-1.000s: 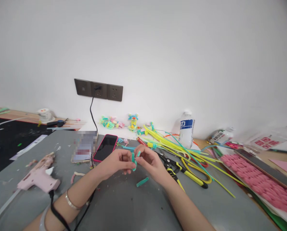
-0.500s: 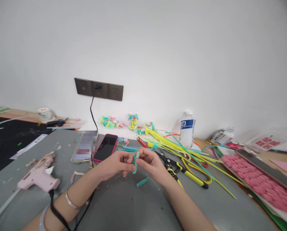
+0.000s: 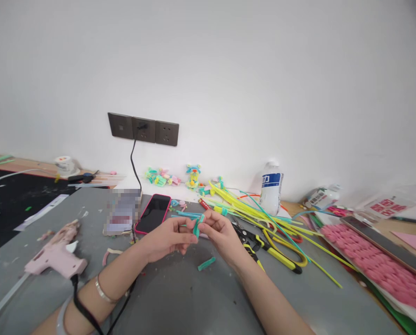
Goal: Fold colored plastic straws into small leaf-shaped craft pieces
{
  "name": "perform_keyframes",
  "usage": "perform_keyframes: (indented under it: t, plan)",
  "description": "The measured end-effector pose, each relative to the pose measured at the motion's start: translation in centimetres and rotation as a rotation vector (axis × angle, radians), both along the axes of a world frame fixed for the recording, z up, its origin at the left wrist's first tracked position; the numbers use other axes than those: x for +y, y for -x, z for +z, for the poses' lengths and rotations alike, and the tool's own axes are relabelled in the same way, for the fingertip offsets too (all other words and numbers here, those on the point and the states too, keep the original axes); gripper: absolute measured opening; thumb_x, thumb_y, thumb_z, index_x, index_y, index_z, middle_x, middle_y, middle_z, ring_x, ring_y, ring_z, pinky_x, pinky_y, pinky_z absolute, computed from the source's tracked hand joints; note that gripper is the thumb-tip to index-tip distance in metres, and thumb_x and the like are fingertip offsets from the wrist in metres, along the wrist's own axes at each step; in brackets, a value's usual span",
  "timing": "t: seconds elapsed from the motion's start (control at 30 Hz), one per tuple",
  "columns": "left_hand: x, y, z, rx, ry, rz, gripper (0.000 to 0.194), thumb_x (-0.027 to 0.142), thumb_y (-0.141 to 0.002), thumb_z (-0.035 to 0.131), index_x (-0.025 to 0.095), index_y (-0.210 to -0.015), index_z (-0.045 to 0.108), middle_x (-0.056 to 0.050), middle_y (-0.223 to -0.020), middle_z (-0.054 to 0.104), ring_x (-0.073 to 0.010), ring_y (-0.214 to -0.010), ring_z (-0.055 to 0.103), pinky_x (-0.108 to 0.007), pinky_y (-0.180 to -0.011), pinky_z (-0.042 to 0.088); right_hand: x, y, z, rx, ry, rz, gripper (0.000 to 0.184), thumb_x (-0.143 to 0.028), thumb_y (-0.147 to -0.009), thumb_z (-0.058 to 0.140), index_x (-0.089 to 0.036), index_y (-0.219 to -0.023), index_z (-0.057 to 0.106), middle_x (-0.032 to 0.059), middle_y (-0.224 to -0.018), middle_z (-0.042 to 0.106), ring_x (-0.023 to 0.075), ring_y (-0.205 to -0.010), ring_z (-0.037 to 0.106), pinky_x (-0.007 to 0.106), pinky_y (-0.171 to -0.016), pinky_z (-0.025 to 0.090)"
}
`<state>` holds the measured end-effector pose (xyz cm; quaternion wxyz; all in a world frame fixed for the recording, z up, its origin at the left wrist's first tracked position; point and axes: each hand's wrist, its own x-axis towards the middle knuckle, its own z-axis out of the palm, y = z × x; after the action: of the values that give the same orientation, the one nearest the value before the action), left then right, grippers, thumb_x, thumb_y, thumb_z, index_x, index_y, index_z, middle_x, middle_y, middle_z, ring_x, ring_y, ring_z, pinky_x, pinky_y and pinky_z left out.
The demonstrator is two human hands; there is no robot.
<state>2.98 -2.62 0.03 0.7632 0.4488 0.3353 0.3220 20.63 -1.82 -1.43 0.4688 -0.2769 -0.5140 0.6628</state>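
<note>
A short teal pipe cleaner piece [image 3: 197, 227] is pinched between my two hands above the grey mat [image 3: 187, 302]. My left hand [image 3: 168, 239] grips its lower end with thumb and fingers. At its upper end, my right hand [image 3: 220, 232] holds it between thumb and forefinger. A second teal pipe cleaner piece [image 3: 207, 264] lies on the mat just below my hands. Behind them rest several blue pipe cleaners [image 3: 185, 214], partly hidden by my fingers. Wire strippers [image 3: 267, 251] with yellow and black handles lie right of my right hand.
At left lies a pink glue gun [image 3: 56, 258], its black cord running beneath my left forearm. A pink-cased phone [image 3: 154, 213] and another phone [image 3: 124, 211] lie behind. Yellow pipe cleaners [image 3: 257, 209] spread right, near a white bottle [image 3: 271, 188]. Small fuzzy figures [image 3: 193, 177] stand by the wall.
The held teal piece has risen slightly and tilted to the right at its top. My right hand has shifted a little up and right; my left hand stays nearly in place.
</note>
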Motion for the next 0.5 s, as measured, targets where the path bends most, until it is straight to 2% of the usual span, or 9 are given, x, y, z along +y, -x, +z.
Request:
perform_keyframes:
  t: [0.17,0.3,0.5]
  plan:
    - [0.1,0.0,-0.1,0.021,-0.041,0.003,0.038,0.029,-0.065,0.085,0.018,-0.07,0.049,0.009,-0.059,0.042,-0.0049,-0.049,0.036,-0.019,-0.048,0.04,-0.2,0.2,0.1,0.017,0.025,-0.004,0.028,-0.033,-0.074,0.08,-0.022,-0.081,0.056,-0.0013,-0.072,0.071,0.0132,-0.063,0.063,0.024,-0.065,0.047]
    - [0.3,0.1,-0.6,0.085,-0.109,0.018,0.032,0.033,-0.069,0.082,0.016,-0.077,0.056,0.008,-0.059,0.043,-0.0055,-0.05,0.038,-0.019,-0.049,0.041,0.0,0.2,0.1,-0.019,0.045,-0.064,0.031,-0.034,-0.073,0.08,-0.022,-0.094,0.061,-0.0017,-0.071,0.072,0.0134,-0.063,0.064,0.025,-0.065,0.048]
    - [0.6,-0.2,-1.4,0.238,-0.307,0.095,0.032,0.039,-0.075,0.073,0.015,-0.092,0.064,0.004,-0.069,0.054,-0.0082,-0.052,0.046,-0.023,-0.049,0.045,0.5,-0.2,-0.3,-0.103,0.009,-0.152,0.026,-0.037,-0.071,0.081,-0.019,-0.081,0.065,0.0007,-0.073,0.071,0.015,-0.069,0.064,0.026,-0.069,0.049]
